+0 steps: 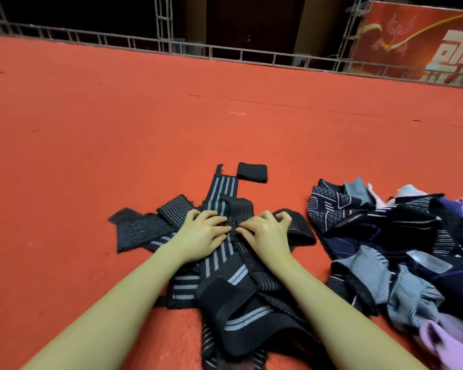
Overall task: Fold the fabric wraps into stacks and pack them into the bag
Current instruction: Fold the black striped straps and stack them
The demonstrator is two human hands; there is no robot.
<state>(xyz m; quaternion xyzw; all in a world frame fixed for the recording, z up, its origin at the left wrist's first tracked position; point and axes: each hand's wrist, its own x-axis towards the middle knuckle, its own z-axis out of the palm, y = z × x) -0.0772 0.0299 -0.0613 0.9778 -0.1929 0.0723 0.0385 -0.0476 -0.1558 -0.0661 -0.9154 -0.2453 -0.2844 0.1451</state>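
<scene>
A heap of black fabric wraps with grey stripes (pixel 222 268) lies on the red carpet in front of me. My left hand (pixel 202 235) rests on top of the heap, its fingers bent and touching a striped wrap. My right hand (pixel 265 231) lies beside it with the fingers curled onto the fabric near a dark band (pixel 300 228). One small folded black wrap (pixel 251 172) sits apart, just beyond the heap. No bag is in view.
A second, bigger pile of mixed wraps (pixel 401 244) in navy, grey and lilac lies to the right. Red carpet (pixel 118 124) stretches ahead to a metal truss rail (pixel 225 53). A red banner (pixel 422 44) stands at the back right.
</scene>
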